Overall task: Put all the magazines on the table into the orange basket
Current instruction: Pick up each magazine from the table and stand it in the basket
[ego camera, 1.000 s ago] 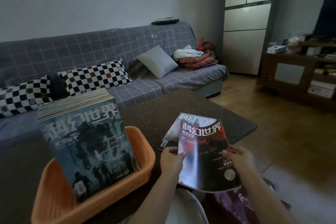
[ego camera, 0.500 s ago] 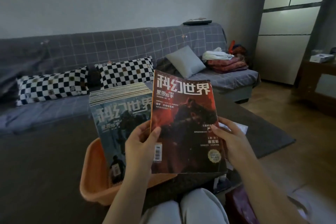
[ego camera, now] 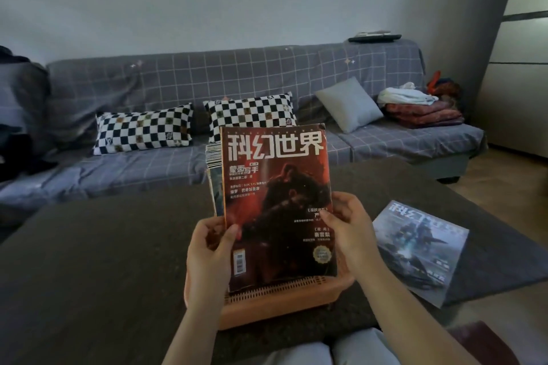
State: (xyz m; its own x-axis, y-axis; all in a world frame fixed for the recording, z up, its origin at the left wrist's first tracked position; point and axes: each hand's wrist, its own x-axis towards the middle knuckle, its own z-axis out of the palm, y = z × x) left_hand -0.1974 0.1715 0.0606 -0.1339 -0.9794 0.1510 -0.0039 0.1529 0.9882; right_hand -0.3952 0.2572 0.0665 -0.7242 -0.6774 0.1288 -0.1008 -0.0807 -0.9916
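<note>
Nearest: person's knees in light trousers (ego camera: 299, 354) at bottom edge, dark red object (ego camera: 486, 341) bottom right, can't tell what it is. 2 hands in view, both grasping 1 red-cover magazine (ego camera: 275, 187): left hand (ego camera: 207, 252) wraps its left edge with thumb on the cover near the barcode, right hand (ego camera: 350, 231) pinches the right edge, thumb on the cover. Magazine stands upright, bottom edge down inside the orange basket (ego camera: 281, 293), cover facing the camera. 1 basket, slotted plastic, sitting on the dark table (ego camera: 89, 261). Behind the red one, a row of magazines (ego camera: 214, 163) already upright in the basket; only top edges and a sliver of a bluish cover show, count not readable. 1 more magazine, grey-blue cover (ego camera: 421, 249), lies flat on the table to the right of the basket, apart from it, one corner past the table edge. So visible loose count: 1 in hands, 1 on table. Beyond the table: 1 grey grid-pattern sofa (ego camera: 267, 77). On it 2 black-and-white checkered pillows (ego camera: 145, 130) side by side, 1 plain grey cushion (ego camera: 348, 104), 1 pile of folded fabric (ego camera: 421, 107) at the right end, red layers under a white one. 1 flat dark item (ego camera: 375, 36) on the sofa back, top right. Pale cabinet (ego camera: 516, 98) at far right.
</note>
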